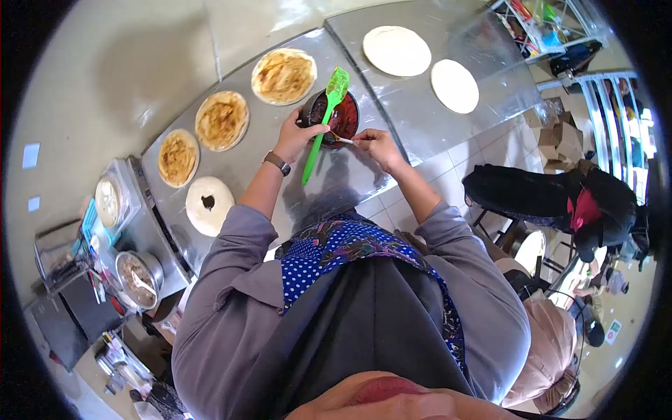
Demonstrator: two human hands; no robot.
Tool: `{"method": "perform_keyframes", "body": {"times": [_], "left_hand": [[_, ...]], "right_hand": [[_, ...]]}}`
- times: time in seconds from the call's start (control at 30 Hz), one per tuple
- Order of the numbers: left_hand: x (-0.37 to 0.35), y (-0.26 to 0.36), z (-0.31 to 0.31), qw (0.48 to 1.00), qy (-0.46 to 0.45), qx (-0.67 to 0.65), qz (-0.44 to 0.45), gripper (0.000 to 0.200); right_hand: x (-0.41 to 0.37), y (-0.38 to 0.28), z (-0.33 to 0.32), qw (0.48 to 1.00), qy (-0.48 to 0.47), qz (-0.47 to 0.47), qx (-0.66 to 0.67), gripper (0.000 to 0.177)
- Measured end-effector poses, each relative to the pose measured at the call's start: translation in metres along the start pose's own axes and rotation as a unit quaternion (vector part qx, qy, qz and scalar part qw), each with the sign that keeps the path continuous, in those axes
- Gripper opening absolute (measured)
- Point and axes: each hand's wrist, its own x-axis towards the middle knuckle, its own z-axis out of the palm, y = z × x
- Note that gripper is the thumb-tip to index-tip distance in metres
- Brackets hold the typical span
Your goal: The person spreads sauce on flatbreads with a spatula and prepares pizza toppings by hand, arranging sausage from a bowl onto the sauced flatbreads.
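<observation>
Step in hand, my read: working sauce in the bowl, either stirring or scooping. Dark bowl sits on the metal desk, in front of the person, near the seam. Inside: dark red-brown sauce, also smeared up the wall.

Left hand is closed on the bowl's near-left edge, thumb pinning the green spatula. Spatula lies across the bowl, blade up past the far rim, sauce on the blade. Right hand pinches the pale handle of what looks like a spoon, other end in the bowl; tip not readable.

Next move calls for bowl held firm, spoon kept level so it doesn't drip, spatula kept from slipping.

Rounds on the desk: three smeared rounds in a row left of the bowl; one pale round with a dark patch mid-top, nearer the person; two plain rounds on the right section.

Other container: metal bowl far left, grey-brown mix inside, white ladle resting in it.
</observation>
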Motion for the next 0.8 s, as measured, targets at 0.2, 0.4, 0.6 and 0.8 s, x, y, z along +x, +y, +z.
{"method": "perform_keyframes", "body": {"times": [0.2, 0.4, 0.6, 0.8], "left_hand": [[0.049, 0.005, 0.069, 0.999, -0.037, -0.017, -0.016, 0.068], [0.107, 0.009, 0.156, 0.988, -0.086, -0.106, -0.074, 0.060], [0.162, 0.004, 0.221, 0.984, -0.110, -0.123, -0.073, 0.051], [0.184, -0.001, 0.237, 0.982, -0.114, -0.121, -0.085, 0.059]], "right_hand": [[0.014, 0.020, -0.096, 0.994, 0.091, -0.058, 0.002, 0.012], [0.017, 0.020, -0.202, 0.979, 0.200, -0.033, 0.001, 0.012], [0.034, 0.024, -0.296, 0.939, 0.339, -0.042, 0.031, 0.012], [0.079, 0.050, -0.336, 0.784, 0.478, -0.225, -0.326, 0.010]]}}
